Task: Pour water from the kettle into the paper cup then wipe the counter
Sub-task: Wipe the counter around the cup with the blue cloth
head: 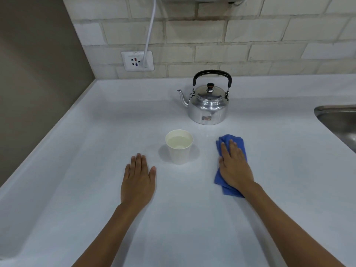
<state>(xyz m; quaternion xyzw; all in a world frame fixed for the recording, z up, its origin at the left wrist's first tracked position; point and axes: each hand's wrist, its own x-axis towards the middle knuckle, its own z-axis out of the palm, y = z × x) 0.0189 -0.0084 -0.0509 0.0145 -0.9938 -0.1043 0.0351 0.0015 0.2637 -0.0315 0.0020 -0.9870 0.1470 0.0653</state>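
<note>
A silver kettle [208,105] with a black handle stands upright at the back of the white counter [96,189], spout pointing left. In front of it a white paper cup [179,151] holds water nearly to the rim. My left hand [137,180] lies flat on the counter, palm down, left of the cup and apart from it. My right hand [234,166] presses flat on a folded blue cloth [223,182] that lies on the counter right of the cup.
A steel sink [339,124] is set into the counter at the right edge. On the tiled back wall a socket [137,61] holds a plug with a white cable running upward. A brown wall borders the counter on the left.
</note>
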